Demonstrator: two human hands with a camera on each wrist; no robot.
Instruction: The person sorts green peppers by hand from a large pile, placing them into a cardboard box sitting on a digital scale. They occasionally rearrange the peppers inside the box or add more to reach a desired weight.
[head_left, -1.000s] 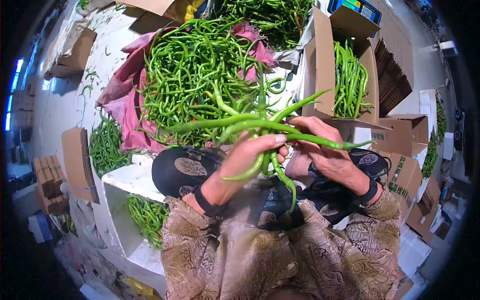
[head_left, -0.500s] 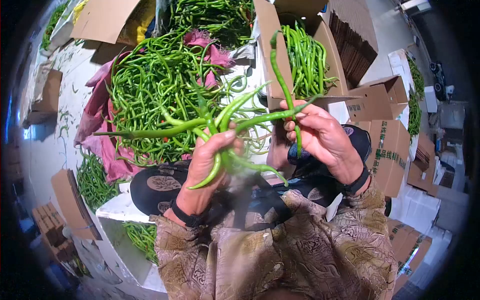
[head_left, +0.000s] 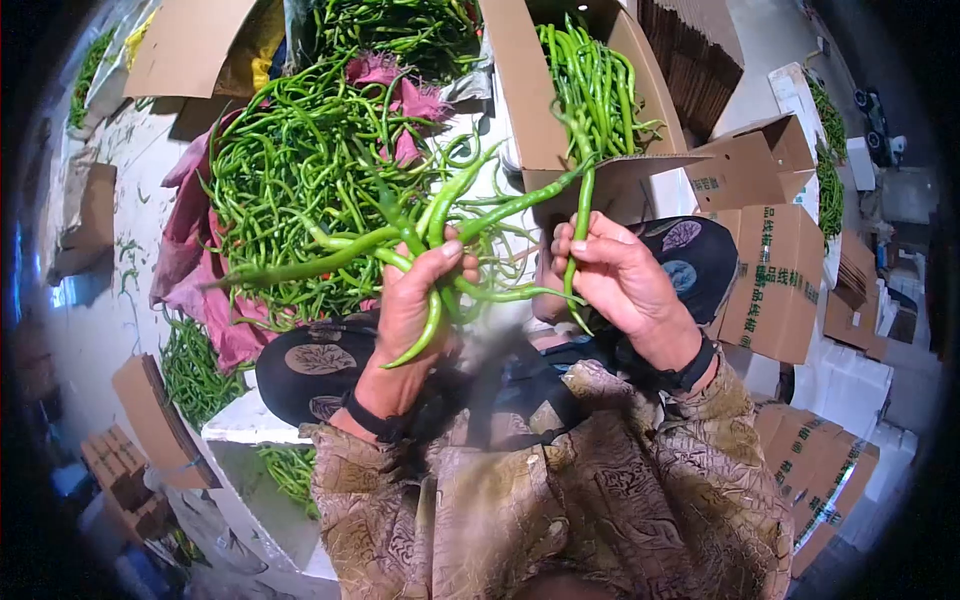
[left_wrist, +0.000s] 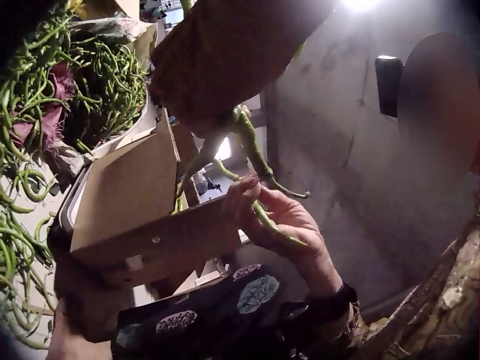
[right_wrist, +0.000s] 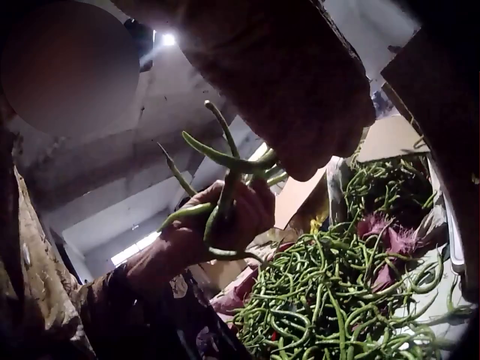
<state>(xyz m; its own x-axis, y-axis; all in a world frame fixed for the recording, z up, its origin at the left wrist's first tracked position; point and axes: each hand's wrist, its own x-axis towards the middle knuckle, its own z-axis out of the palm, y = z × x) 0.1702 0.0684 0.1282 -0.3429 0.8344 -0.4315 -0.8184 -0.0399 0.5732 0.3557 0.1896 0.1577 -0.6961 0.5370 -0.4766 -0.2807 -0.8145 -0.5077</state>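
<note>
My left hand (head_left: 412,305) grips a loose bunch of long green chili peppers (head_left: 340,252), their ends fanning out on several sides of the fist. To its right, my right hand (head_left: 630,285) pinches a single green chili pepper (head_left: 584,215) between thumb and fingers, held roughly upright. One pepper from the left bunch reaches across and overlaps the upper part of that single one in the head view. The left wrist view shows the right hand (left_wrist: 281,229) with the thin pepper (left_wrist: 271,225) at its fingertips. In the right wrist view the left hand (right_wrist: 232,214) appears with peppers sticking out around it.
A large heap of green chilies (head_left: 290,170) lies on pink cloth (head_left: 185,265) ahead to the left. Ahead to the right, an open cardboard box (head_left: 520,90) holds lined-up chilies (head_left: 595,80). A white foam box (head_left: 250,425) stands at the left, printed cartons (head_left: 775,285) at the right.
My hands were close together at the bunch; the right hand has drawn away to the right with one pepper. The head view has shifted, so the heap and box now appear farther left.
</note>
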